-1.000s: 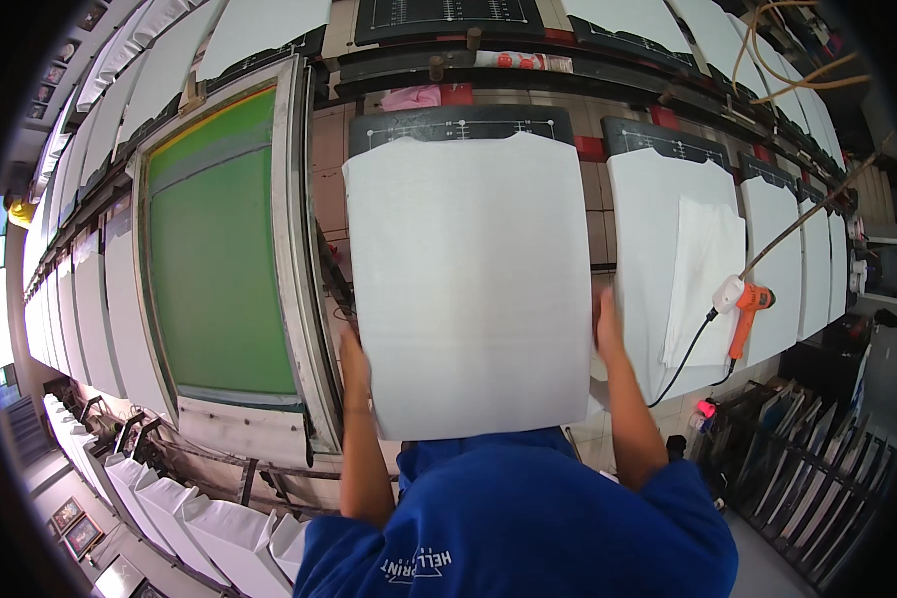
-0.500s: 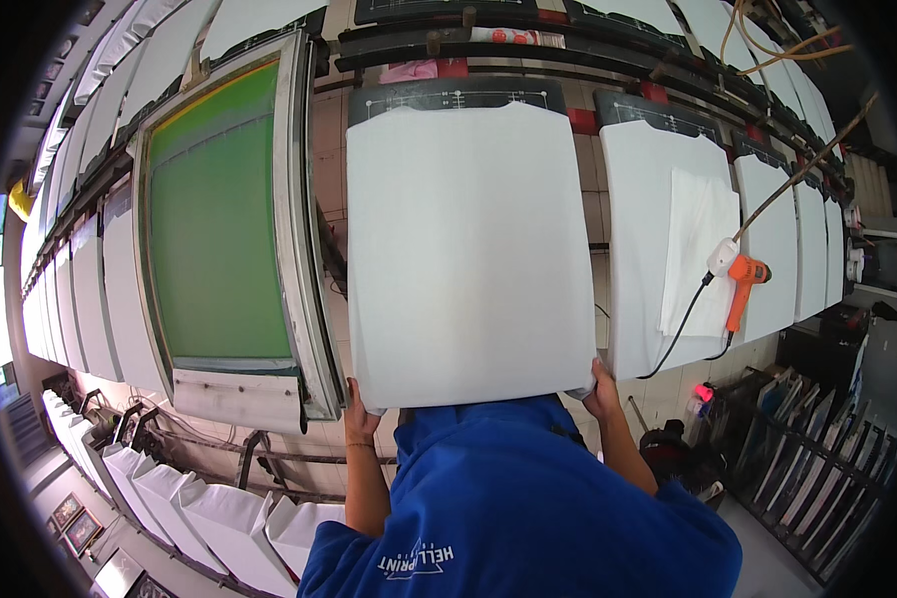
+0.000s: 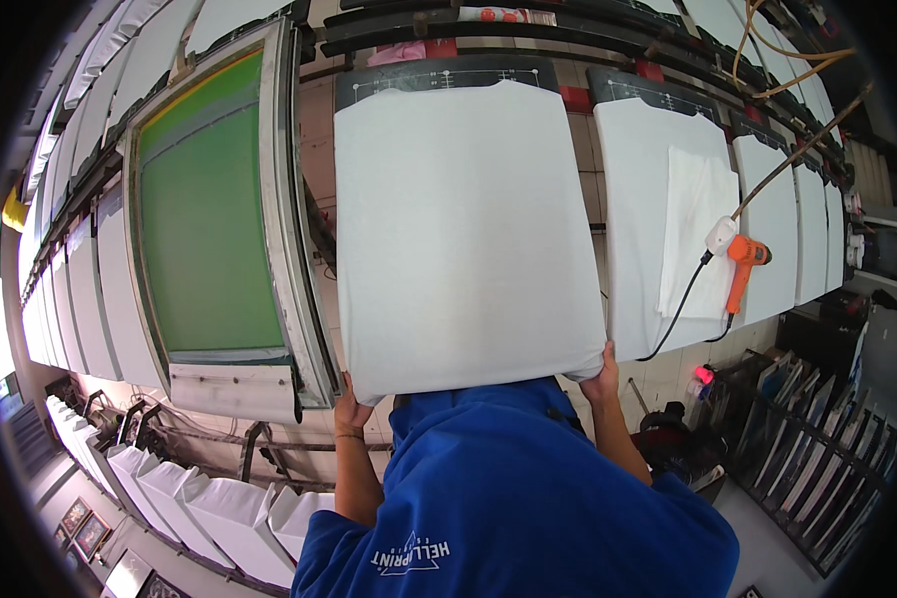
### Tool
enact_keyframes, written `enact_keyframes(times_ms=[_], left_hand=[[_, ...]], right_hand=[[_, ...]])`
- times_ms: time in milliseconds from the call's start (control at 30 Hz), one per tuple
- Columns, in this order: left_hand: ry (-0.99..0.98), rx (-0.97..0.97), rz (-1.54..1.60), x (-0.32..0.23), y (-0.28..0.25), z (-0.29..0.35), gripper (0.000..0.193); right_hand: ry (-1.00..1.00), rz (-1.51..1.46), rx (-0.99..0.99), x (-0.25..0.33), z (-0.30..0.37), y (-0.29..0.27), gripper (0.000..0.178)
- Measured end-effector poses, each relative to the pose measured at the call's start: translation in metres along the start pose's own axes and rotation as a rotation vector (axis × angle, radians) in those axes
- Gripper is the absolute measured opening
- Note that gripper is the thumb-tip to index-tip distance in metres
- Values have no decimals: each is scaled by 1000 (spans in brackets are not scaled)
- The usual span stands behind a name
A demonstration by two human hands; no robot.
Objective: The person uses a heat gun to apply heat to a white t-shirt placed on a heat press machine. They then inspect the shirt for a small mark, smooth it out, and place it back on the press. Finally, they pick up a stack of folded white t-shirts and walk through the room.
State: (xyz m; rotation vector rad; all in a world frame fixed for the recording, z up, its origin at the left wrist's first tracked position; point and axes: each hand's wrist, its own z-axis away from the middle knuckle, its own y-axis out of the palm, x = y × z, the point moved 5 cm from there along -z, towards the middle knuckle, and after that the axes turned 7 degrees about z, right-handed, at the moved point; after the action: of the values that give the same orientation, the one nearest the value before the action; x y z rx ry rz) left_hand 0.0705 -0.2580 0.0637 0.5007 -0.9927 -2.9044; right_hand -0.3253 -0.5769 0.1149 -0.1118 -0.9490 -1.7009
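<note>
A white T-shirt lies stretched over a flat board in front of me, its neckline at the far end. The board's dark far end with pale guide marks shows beyond the cloth. At the near left corner my left hand is closed on the shirt's edge, thumb outward. My right hand grips the near right corner in the same way, and the cloth creases there. Fingers of both hands are partly hidden by the fabric.
On the left, a framed printing screen with green mesh stands beside the board. To the right, an orange heat gun and a white power socket lie on a folded white cloth over another shirt-covered board. A rack of frames stands lower right.
The whole view has shifted slightly. My right hand has moved a little farther away, and the near right corner of the shirt sits more askew. Both hands keep hold of the cloth.
</note>
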Motion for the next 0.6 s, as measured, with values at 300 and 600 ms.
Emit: enact_keyframes(times_ms=[300, 600], left_hand=[[27, 38, 56, 4, 0, -3, 48], [55, 31, 100, 5, -7, -6, 60]], right_hand=[[64, 150, -36, -10, -7, -25, 53], [172, 281, 19, -4, -2, -22, 53]])
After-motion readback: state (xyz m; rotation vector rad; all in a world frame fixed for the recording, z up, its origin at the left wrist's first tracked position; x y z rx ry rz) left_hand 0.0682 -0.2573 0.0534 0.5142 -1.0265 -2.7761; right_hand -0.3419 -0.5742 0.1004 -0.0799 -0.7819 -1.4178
